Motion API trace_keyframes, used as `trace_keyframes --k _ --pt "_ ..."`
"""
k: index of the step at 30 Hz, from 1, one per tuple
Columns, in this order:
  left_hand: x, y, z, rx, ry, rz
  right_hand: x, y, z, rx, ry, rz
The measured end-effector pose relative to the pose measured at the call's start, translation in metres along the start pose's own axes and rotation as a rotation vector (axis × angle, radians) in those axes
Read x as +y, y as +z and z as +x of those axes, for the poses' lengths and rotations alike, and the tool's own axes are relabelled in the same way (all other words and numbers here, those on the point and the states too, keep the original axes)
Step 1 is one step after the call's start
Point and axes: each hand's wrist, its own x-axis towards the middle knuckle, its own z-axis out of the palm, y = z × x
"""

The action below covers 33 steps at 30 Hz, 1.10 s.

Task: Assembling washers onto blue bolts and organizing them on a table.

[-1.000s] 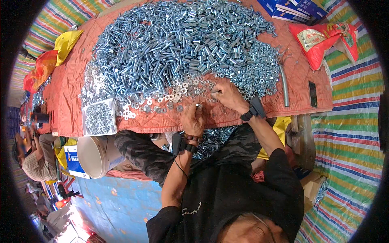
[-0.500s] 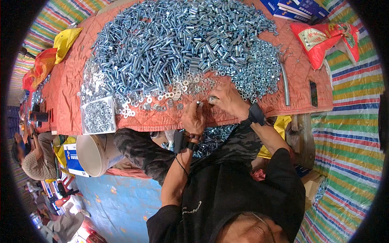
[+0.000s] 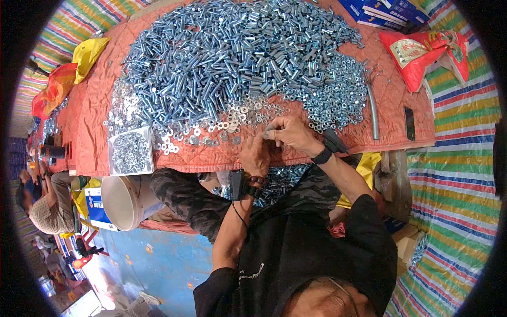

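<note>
My left hand and my right hand meet at the near edge of an orange quilted table cover. Both pinch one small silver bolt between their fingertips. Just beyond the fingers lie scattered flat washers. Behind them spreads a big heap of silver bolts, with a patch of nuts on its right. Each wrist wears a black band.
A clear square tray of washers sits at the table's left front. A white bucket stands below it. A red bag, blue boxes, a metal rod and a dark phone lie right. People sit far left.
My right hand drew back from the washers to the table's near edge and joined my left hand on the bolt. My left hand barely shifted.
</note>
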Motion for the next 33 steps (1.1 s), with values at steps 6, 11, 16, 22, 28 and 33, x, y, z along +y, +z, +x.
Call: trace_keyframes --k 6,11,16,22,28,33 --pt "0.000 -0.006 0.006 -0.090 -0.058 -0.108 0.009 0.003 0.002 0.026 0.049 0.006" --pt "-0.006 -0.005 0.006 -0.098 -0.109 -0.159 0.010 0.007 -0.001 0.073 0.043 0.106" --pt "-0.007 -0.008 0.009 -0.155 -0.140 -0.189 0.008 -0.001 -0.011 0.198 0.054 -0.052" --pt "-0.002 -0.004 0.012 -0.097 -0.179 -0.299 0.023 -0.043 -0.036 0.566 -0.095 -0.327" --pt "-0.011 -0.001 0.009 -0.139 -0.169 -0.257 0.024 -0.068 -0.062 0.682 -0.308 -0.873" --pt "-0.005 -0.003 0.011 -0.096 -0.112 -0.255 0.024 -0.067 -0.059 0.742 -0.284 -0.984"
